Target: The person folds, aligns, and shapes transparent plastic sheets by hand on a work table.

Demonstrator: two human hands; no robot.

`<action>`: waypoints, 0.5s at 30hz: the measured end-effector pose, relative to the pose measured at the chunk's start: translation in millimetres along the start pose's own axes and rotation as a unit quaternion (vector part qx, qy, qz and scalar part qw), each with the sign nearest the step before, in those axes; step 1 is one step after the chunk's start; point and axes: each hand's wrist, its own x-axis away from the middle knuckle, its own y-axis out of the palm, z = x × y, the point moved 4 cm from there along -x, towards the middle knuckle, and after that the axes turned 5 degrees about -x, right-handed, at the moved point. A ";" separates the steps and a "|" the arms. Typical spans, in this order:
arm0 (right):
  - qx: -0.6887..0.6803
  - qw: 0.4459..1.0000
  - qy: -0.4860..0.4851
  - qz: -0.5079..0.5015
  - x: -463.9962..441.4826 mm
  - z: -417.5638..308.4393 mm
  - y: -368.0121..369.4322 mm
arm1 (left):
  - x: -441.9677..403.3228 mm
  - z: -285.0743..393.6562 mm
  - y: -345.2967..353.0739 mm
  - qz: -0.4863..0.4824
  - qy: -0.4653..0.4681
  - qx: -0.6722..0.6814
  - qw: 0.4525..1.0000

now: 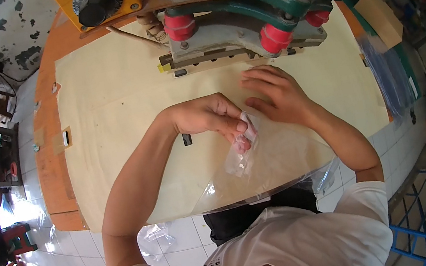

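My left hand (213, 118) is closed in a pinch on the gathered corner of a clear plastic sheet (272, 162), with crumpled film showing around the fingertips. The sheet spreads from there toward the table's front edge and drapes at the lower right. Whether it is a single sheet or a bag, I cannot tell. Just right of the pinch, my right hand (280, 95) is open, fingers apart and pointing left, over the cream table cover. It holds nothing visible, and its wrist is beside the plastic. A small black piece (187, 139) lies below my left wrist.
Across the back stands a green press-like machine (236, 6) with red knobs (276, 37) and a low metal bar facing me. An orange control box (98, 5) with a black dial is at back left. Clear plastic sheets (388, 73) hang at the right edge, near a cardboard box (380, 18).
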 end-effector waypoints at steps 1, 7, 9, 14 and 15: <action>-0.017 1.000 -0.016 0.016 0.0 -0.7 -0.5 | 0.0 0.5 0.3 -0.003 0.000 -0.002 1.000; -0.120 0.991 -0.034 0.054 -1.5 -6.2 -6.6 | 0.0 -1.4 -0.6 0.003 -0.012 -0.014 1.000; -0.165 0.985 -0.018 0.047 1.0 -10.8 -13.1 | 0.5 -0.2 0.9 0.007 -0.011 -0.006 1.000; -0.457 0.877 0.114 -0.095 10.9 -7.1 -5.3 | 0.7 -1.5 -0.6 0.013 -0.014 0.013 1.000; -0.459 0.876 0.116 -0.096 11.5 -7.1 -4.1 | 0.6 -2.5 -0.9 0.013 -0.015 0.015 1.000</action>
